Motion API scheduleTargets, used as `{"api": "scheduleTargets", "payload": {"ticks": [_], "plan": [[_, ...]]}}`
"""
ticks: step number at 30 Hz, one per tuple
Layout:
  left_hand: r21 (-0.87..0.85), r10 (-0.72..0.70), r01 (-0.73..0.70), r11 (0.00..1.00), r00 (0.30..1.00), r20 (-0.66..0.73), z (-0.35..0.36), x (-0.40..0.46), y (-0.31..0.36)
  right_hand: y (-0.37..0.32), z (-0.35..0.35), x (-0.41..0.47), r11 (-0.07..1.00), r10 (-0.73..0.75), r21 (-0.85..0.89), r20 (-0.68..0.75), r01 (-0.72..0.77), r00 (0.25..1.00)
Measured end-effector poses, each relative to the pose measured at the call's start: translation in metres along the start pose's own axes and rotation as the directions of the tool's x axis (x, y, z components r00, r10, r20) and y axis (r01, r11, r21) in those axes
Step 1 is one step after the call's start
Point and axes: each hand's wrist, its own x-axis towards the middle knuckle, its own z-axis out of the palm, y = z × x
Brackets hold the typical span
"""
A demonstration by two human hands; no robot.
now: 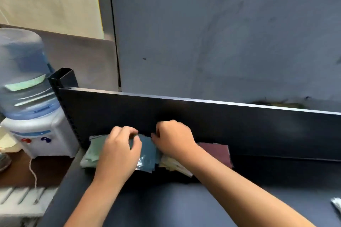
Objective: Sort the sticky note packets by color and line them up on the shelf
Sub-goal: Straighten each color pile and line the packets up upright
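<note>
Where the dark blue shelf (184, 206) meets its upright back panel (221, 125), sticky note packets lie in a row near the left end: green (92, 151), blue (149, 153), pale yellow (175, 167), maroon (217, 153). The left hand (120, 151) and the right hand (173, 138) both pinch the blue packet's far edge. A grey wall (221, 33) stands behind. A water dispenser (27, 97) stands left of the shelf. No writing is legible.

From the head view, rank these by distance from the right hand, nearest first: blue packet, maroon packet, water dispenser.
1. Blue packet, at the right hand's fingertips.
2. Maroon packet, just right of its wrist.
3. Water dispenser, far left, off the shelf.
</note>
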Motion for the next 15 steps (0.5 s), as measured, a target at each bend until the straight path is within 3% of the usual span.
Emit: {"api": "scheduleTargets", "payload": {"ticks": [7, 12, 15], "plan": [[-0.036, 0.163, -0.159, 0.987, 0.946, 0.280, 0.109, -0.045, 0.114, 0.141, -0.041, -0.093, 0.975, 0.214, 0.048, 0.041, -0.216, 0.976], [-0.107, 0.320, -0.322, 0.941, 0.734, 0.599, 0.194, -0.094, 0.195, 0.286, -0.060, -0.180, 0.867, 0.494, -0.084, 0.270, -0.491, 0.826], [-0.120, 0.324, -0.344, 0.931, 0.633, 0.703, 0.239, -0.125, 0.244, 0.363, -0.069, -0.233, 0.751, 0.656, -0.159, 0.288, -0.641, 0.697]]}}
